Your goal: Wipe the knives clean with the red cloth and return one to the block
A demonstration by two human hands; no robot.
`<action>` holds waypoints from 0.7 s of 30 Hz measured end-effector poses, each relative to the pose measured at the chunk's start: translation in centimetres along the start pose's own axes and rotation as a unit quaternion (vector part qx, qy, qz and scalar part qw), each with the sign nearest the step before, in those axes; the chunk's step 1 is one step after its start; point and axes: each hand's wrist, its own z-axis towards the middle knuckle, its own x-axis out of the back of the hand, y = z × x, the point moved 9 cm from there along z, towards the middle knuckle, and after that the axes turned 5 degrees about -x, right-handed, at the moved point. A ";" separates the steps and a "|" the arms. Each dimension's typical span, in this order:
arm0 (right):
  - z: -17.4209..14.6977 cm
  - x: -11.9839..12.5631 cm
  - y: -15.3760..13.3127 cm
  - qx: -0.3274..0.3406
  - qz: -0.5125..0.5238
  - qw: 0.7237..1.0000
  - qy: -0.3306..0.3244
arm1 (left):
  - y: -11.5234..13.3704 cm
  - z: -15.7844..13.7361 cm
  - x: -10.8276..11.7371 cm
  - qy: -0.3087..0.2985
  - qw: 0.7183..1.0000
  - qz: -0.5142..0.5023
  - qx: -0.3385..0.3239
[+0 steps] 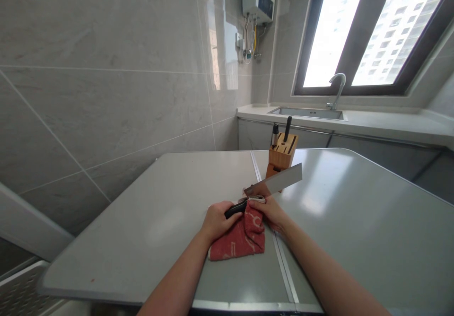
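Note:
A cleaver (280,179) with a broad steel blade and black handle is held above the table, its blade pointing to the right and away from me. My left hand (219,220) is wrapped round the black handle. In my right hand (271,211) is a folded part of a red cloth (237,244) with pale markings, gripped close to the blade's handle end. The rest of the cloth hangs below, between my hands. Just behind the blade stands a wooden knife block (283,151) with two black-handled tools in it. The fingers behind the cloth are partly hidden.
The pale table (170,188) has a metal seam running front to back under my right forearm. Behind it is a counter (383,117) with a sink (308,113) and a faucet (339,89). A tiled wall (106,98) borders the left side. A perforated chair seat (24,287) shows at lower left.

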 end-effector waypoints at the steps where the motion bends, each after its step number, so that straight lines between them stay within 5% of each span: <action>1: 0.0 0.0 0.0 0.003 -0.002 1.000 -0.004 | 0.0 0.0 0.0 0.002 1.000 -0.001 0.000; 21: 0.1 0.1 1.1 -0.042 -0.043 0.998 -0.029 | 0.0 -0.1 0.4 0.023 0.999 -0.023 0.008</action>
